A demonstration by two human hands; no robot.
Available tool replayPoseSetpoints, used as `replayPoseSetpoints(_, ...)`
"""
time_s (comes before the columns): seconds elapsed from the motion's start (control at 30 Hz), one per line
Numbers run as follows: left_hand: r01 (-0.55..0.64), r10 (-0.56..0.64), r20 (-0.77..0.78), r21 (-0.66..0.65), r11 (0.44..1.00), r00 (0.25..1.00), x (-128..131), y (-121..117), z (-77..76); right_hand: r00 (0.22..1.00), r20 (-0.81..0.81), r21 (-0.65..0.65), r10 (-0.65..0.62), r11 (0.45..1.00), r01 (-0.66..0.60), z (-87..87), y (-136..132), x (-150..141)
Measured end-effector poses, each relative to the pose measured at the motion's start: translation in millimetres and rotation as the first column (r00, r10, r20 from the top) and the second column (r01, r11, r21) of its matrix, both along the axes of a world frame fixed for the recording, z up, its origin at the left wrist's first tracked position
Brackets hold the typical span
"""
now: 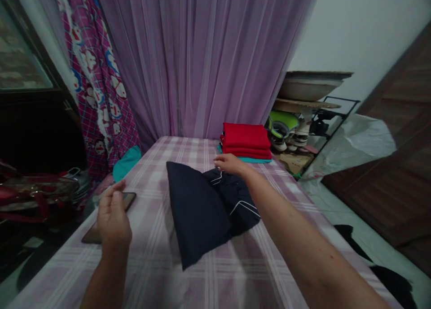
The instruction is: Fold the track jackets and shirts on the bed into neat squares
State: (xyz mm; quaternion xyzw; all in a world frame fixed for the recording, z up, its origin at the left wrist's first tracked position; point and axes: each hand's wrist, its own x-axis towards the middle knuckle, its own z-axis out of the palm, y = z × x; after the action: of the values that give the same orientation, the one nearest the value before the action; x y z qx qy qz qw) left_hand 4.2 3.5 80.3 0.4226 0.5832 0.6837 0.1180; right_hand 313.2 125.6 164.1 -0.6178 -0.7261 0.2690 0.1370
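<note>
A dark navy garment (205, 206) with thin white piping lies partly folded in the middle of a table covered by a pink checked cloth (235, 273). My right hand (230, 164) reaches across and pinches the garment's far edge by the piping. My left hand (112, 215) hovers at the left side of the table, fingers loosely curled with nothing in them, just above a dark phone (126, 200) that lies flat near the table's left edge.
A stack of folded red clothes on a teal piece (246, 142) sits at the far right of the table. Purple curtains (202, 58) hang behind. A shelf rack (310, 125) stands at right, bags (37, 188) at left.
</note>
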Motion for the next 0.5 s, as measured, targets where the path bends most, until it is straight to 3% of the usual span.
replayPoseSetpoints(0.1, 0.003, 0.0, 0.057, -0.051, 0.999, 0.998, -5.3, 1.9, -6.4, 0.96, 0.239, 0.056, -0.146, 0.989, 0.136, -40.2, -0.5, 19.3)
replayPoseSetpoints(0.2, 0.065, -0.07, -0.021, -0.183, 0.981, 0.997, -2.0, 12.3, -21.5, 0.917, 0.317, 0.067, -0.242, 0.97, 0.233, -75.1, -8.7, 47.1)
replayPoseSetpoints(0.3, 0.151, -0.202, -0.143, -0.304, 0.94, 0.969, 15.9, 23.0, -35.7, 0.866, 0.371, 0.103, -0.336, 0.941, 0.321, -97.1, -14.4, 69.6)
replayPoseSetpoints(0.4, 0.257, -0.397, -0.329, -0.395, 0.882, 0.857, 44.4, 27.1, -44.4, 0.855, 0.385, 0.076, -0.347, 0.936, 0.345, -109.7, -12.2, 80.7)
replayPoseSetpoints(0.5, 0.302, -0.568, -0.506, -0.514, 0.803, 0.649, 71.7, 24.9, -48.2, 0.874, 0.367, 0.022, -0.318, 0.942, 0.334, -114.9, -6.4, 80.0)
